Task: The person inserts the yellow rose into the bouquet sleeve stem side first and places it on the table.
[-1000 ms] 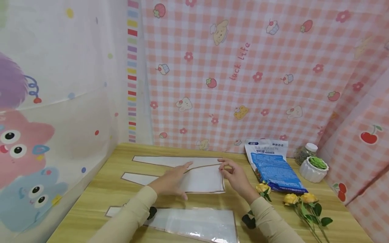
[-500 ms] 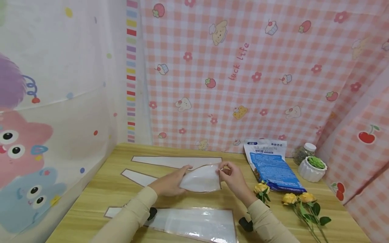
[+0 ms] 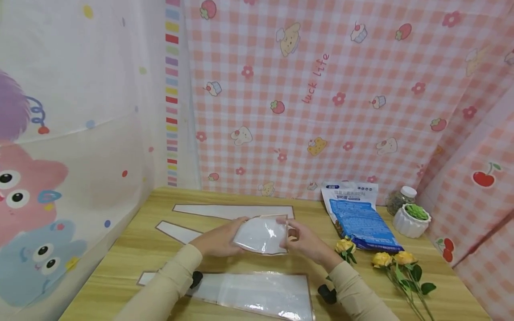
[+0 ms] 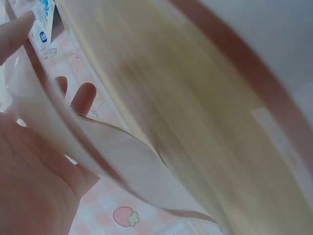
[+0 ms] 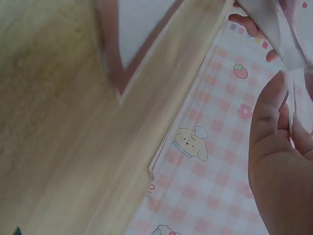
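Observation:
A tapered white and clear plastic flower sleeve (image 3: 261, 236) with brown edging is held up between both hands, its wide end bowed. My left hand (image 3: 222, 238) grips its left part; in the left wrist view the fingers of that hand (image 4: 39, 181) lie behind the curved sheet. My right hand (image 3: 307, 240) pinches the sleeve's right edge between thumb and fingers, and the right wrist view shows the hand (image 5: 281, 156) on the thin sheet. A narrow white tip (image 3: 174, 231) sticks out left of the left hand, seemingly the same sleeve's tail.
Similar sleeves lie flat, one at the back (image 3: 233, 210) and one in front (image 3: 257, 292). To the right are yellow roses (image 3: 403, 258), a blue and white pouch (image 3: 361, 220), a jar (image 3: 401, 199) and a white succulent pot (image 3: 411, 222) on the wooden table (image 3: 108, 267).
The sleeve lay nearly flat with the right hand at its upper corner; now it is lifted and bowed. The right hand has moved slightly down along its right edge.

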Available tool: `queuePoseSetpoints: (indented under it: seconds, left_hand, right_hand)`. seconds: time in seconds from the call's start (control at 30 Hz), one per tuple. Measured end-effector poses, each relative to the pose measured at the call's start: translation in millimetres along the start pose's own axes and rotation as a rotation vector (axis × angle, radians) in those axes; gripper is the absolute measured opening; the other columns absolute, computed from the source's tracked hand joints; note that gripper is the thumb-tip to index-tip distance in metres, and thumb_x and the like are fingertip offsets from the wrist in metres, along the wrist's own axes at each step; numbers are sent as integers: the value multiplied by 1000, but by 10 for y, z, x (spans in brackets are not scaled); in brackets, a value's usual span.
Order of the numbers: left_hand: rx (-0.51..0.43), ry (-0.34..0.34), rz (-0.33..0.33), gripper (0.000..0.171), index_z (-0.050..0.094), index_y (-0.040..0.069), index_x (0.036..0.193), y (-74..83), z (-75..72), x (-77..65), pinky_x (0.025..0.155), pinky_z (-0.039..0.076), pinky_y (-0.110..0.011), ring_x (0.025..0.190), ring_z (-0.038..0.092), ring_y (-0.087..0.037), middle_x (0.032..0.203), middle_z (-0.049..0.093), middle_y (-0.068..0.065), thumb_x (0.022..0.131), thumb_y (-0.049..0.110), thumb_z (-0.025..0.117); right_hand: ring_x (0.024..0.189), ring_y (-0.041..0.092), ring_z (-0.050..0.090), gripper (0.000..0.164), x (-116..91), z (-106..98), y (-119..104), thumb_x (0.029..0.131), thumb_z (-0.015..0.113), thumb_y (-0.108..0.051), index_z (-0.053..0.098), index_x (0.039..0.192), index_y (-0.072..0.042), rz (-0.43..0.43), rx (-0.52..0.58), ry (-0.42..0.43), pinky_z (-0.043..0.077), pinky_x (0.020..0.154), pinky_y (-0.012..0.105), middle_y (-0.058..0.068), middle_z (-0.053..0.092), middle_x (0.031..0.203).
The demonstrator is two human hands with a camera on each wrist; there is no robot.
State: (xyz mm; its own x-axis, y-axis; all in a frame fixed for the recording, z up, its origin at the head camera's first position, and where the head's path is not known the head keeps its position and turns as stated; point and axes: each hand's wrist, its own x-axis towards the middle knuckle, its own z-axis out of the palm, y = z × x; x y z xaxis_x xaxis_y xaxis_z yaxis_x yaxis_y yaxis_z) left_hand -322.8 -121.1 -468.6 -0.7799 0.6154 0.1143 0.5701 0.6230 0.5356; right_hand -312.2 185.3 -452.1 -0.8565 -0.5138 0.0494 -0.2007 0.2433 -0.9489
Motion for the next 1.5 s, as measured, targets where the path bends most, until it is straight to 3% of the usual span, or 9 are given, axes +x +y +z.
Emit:
queuePoseSetpoints:
  seconds: [0.2,0.33,0.47,0.57,0.8,0.97,1.1,1.4,1.5]
  left_hand:
    - [148,16,16,108,17,14,161,-36,-34,-16,114,36,-48,139,44,-30,155,42,-15,80,37,85]
    - [291,88,102,111,18,14,161,-5,-57,-33,116,32,-52,145,34,-33,159,34,-17,79,49,84]
    - [388,172,229,97,27,21,159,207,-89,26,112,35,-55,145,31,-31,159,30,-12,84,59,75]
    - [407,173,310,86,34,26,157,435,-83,124,110,37,-57,146,29,-28,159,31,-9,87,61,70]
    - [473,132,396,73,51,30,148,710,30,337,105,42,-57,146,27,-25,159,34,-5,86,63,69]
    - [480,108,395,69,57,30,143,748,78,377,107,39,-59,146,28,-28,158,35,-5,85,64,69]
    - [480,95,329,68,62,26,133,739,68,348,108,36,-62,148,26,-32,160,34,-7,80,67,72]
    - [440,66,228,99,45,16,127,599,98,280,107,35,-64,148,28,-31,162,27,-15,57,74,83]
    - [369,62,210,121,32,9,146,570,133,269,109,33,-64,145,34,-30,160,31,-16,56,72,85]
  right_hand:
    - [105,29,65,85,-3,-2,-41,83,78,2,35,155,-4,43,-10,-31,59,81,38,26,49,134]
    - [104,28,65,88,0,-13,-77,82,82,-3,33,155,-2,58,-53,-42,58,82,39,24,51,132]
    - [96,27,65,87,7,-33,-107,83,83,-7,33,154,-1,62,-111,-52,57,80,38,20,63,112]
    - [92,26,64,85,9,-40,-124,83,83,-9,34,152,1,52,-159,-49,56,77,38,16,64,103]
    - [93,22,58,81,15,15,-104,81,83,-16,41,149,1,-30,-363,-25,53,78,35,12,53,118]
    - [95,21,56,72,-2,70,-105,80,78,-10,46,143,1,-74,-404,-27,53,78,33,13,50,128]
    - [101,26,60,63,-23,107,-131,84,78,-7,50,141,0,-83,-354,-25,55,82,32,12,52,125]
    - [101,31,68,34,-17,199,-172,91,70,2,59,123,3,-32,-131,134,58,76,32,23,57,129]
    - [104,33,68,38,-5,209,-193,92,63,8,54,129,4,-26,-33,104,59,79,34,27,49,136]
